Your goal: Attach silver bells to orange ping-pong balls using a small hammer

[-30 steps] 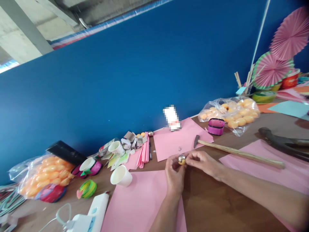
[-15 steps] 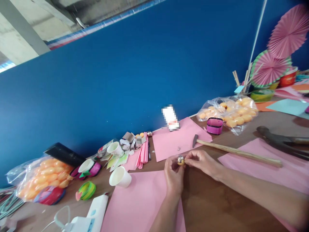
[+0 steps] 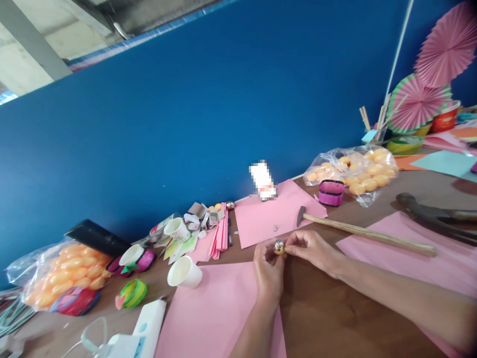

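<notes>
The brown worktop (image 3: 328, 313) gives bare room below both wrists; resting the forearms there should steady fine work. The pink sheet (image 3: 216, 298) lies under the left forearm, so that arm is best kept light to avoid creasing it. The left hand (image 3: 269, 271) is curled round a shiny ball (image 3: 279, 246) above the worktop; a firm but gentle cradle suits something so smooth. The right hand (image 3: 313, 251) has thumb and finger drawn close at the ball's right side; small, slow fingertip movements seem wisest.

The right edge cuts off a dark metal tool (image 3: 410, 203). Left-hand fingers cover part of the ball, and its gold and silver patches may be reflections. Whether the right fingertips grip the ball, or pinch something tiny, I cannot tell.
</notes>
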{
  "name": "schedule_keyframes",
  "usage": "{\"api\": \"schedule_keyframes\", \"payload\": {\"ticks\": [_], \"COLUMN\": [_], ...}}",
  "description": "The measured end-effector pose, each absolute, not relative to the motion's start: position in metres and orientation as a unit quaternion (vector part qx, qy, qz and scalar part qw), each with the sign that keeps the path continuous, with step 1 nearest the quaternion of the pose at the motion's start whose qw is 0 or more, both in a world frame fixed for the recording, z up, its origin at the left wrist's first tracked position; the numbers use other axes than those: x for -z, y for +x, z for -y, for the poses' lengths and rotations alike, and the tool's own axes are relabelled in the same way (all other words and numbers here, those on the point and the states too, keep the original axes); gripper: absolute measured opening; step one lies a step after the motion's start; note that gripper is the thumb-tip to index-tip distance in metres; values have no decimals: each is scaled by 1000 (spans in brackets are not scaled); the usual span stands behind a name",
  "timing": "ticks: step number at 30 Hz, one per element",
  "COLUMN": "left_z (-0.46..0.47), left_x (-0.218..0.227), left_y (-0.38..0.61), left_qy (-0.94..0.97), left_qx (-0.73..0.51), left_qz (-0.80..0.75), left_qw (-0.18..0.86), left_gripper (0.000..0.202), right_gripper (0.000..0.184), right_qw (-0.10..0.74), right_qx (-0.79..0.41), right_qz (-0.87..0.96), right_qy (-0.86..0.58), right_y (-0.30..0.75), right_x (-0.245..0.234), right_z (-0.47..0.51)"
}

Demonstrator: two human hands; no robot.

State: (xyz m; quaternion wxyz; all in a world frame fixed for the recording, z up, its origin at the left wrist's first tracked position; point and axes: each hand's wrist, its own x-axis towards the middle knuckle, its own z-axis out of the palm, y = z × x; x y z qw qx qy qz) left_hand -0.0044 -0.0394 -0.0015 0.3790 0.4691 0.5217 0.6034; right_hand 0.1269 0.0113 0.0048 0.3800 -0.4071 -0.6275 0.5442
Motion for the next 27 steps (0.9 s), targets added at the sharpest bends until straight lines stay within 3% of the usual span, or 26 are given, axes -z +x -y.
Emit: {"api": "schedule_keyframes", "payload": {"ticks": [11,20,27], "left_z": [40,40,37], "left_x": [-6,-9,-4], "left_y": [-5,-6,-6], "left_qy": [440,454,468], "left_qx": [-607,-610,-611], "left_qz": [-499,-503,-509], "left_qw": [435,411,386], "left_gripper": [37,26,23], "right_gripper": [20,12,20], "right_qw": [409,419,416], "right_qx": [-586,-483,-527], "right_qz": [602,674,668], "right_qy": [-355,-371,-321], "right_y": [123,125,123], "right_x": [0,-4,-6], "right_z": [-15,-12,-2]}}
